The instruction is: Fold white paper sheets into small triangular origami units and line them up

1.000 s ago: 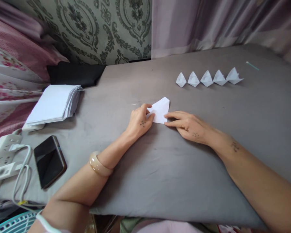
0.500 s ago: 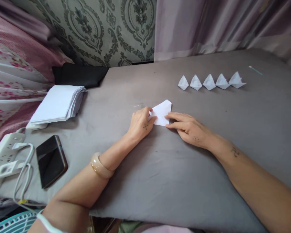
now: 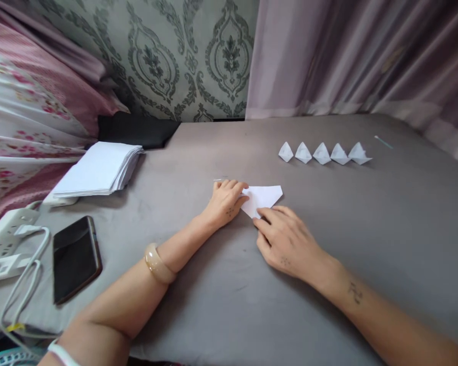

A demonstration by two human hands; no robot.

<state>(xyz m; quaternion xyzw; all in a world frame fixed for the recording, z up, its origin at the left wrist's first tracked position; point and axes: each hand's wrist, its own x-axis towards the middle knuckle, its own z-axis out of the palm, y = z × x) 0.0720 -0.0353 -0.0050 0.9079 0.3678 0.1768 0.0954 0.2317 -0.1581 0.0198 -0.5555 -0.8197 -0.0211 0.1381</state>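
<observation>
A folded piece of white paper (image 3: 262, 195) lies on the grey cloth in front of me. My left hand (image 3: 228, 201) grips its left end, with the thumb below and the fingers curled at the top. At the lower edge, my right hand (image 3: 284, 236) has its fingertips on the paper near the bottom corner, the fingers close together. The right thumb is partly hidden under the hand. Farther back on the right stands a row of several small folded white paper boats (image 3: 321, 154).
A stack of white paper (image 3: 99, 170) sits at the left, near a black phone (image 3: 76, 259) and a white power strip (image 3: 5, 231) with cables. Behind the stack lies a black cloth-like item (image 3: 137, 131). A cotton swab (image 3: 383, 142) rests at the far right.
The paper has turned clockwise, its tip swinging from upper right to the right. My right hand has moved down to the lower edge. The camera view has tilted up.
</observation>
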